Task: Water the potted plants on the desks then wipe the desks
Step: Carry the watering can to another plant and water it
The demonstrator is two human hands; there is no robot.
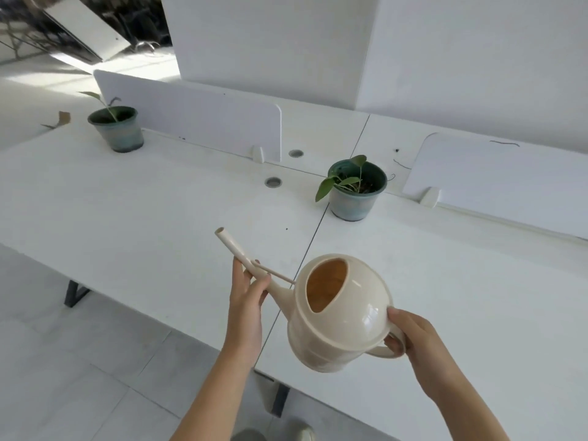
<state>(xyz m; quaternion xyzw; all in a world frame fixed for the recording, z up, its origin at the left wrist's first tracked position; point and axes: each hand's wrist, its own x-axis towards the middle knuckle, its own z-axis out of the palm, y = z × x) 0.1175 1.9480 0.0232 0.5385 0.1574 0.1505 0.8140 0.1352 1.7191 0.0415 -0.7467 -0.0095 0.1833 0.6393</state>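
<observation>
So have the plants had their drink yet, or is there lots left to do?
Nothing looks done yet. The right hand holds the watering can by its handle, and the left hand steadies the spout, which is over the desk, not over a pot. Still left: watering the near plant and the far plant, then wiping. No cloth shows.

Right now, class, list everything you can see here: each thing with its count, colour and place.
can: 1, cream, held over the desks' near edge
pots: 2, green, with plants; one far left, one at the desk seam
desks: 2, white, side by side
dividers: 2, white, along the back; left, right
cable holes: 2, grey, between the pots
floor: grey tiles, lower left
left hand: 1, gripping the spout
right hand: 1, gripping the handle
</observation>
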